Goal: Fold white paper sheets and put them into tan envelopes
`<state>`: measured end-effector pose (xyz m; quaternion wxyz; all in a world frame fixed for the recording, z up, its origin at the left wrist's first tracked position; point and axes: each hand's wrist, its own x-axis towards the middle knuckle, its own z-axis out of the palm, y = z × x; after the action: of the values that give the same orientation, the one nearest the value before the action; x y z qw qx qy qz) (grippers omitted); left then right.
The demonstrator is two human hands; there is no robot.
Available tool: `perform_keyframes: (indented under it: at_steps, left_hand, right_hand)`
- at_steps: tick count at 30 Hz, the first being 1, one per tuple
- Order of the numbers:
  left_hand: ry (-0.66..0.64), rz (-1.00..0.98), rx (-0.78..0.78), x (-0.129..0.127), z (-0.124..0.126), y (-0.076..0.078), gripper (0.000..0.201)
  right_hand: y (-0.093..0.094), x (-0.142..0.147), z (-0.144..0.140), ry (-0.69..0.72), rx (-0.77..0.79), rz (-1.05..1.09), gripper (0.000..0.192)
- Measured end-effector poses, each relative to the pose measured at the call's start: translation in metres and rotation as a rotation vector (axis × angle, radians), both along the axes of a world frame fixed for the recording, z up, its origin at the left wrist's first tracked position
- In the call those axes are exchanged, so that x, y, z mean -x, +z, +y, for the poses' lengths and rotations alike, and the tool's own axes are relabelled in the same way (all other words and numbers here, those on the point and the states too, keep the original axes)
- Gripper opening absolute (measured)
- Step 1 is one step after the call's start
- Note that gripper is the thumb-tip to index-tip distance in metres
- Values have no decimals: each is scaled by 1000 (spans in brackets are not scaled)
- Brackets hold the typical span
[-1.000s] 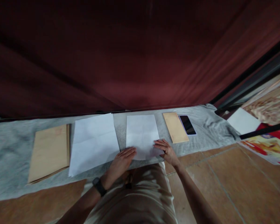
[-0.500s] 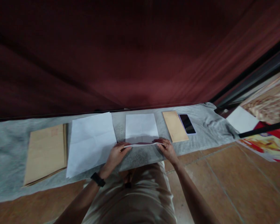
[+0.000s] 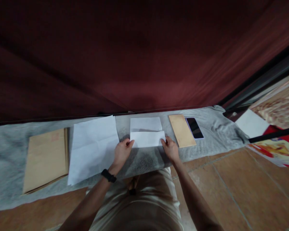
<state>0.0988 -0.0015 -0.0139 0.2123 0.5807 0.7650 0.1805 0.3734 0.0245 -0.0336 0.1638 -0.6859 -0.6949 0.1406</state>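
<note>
A white sheet of paper (image 3: 146, 139) lies in front of me with its near part folded up over the far part. My left hand (image 3: 123, 150) pinches the left end of the fold between thumb and fingers. At the other end, my right hand (image 3: 170, 148) grips the paper the same way, thumb on top. The far strip of the sheet still shows flat beyond the flap. Close to my right hand rests a narrow tan envelope (image 3: 182, 131). Larger white sheets (image 3: 93, 149) lie beside my left hand.
A stack of big brown envelopes (image 3: 46, 160) sits at the far left. A phone (image 3: 194, 128) lies beside the narrow envelope. Grey cloth (image 3: 144, 162) covers the narrow surface, with a dark red curtain (image 3: 144, 64) behind it. A colourful printed box (image 3: 276, 147) is at right.
The near edge of the sheet has been turned up and away from me, forming a flap over the rest. Both hands moved with it and now hold the fold's ends.
</note>
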Motion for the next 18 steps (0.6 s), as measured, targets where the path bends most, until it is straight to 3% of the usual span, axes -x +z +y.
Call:
perform_keyframes:
  at_steps: [8, 18]
  left_hand:
    - [-3, 210, 187, -4, 18, 18, 37]
    - [18, 281, 217, -6, 32, 17, 39]
  right_hand:
    - [13, 6, 18, -54, 166, -105, 33]
    - [21, 13, 39, -96, 242, -154, 35]
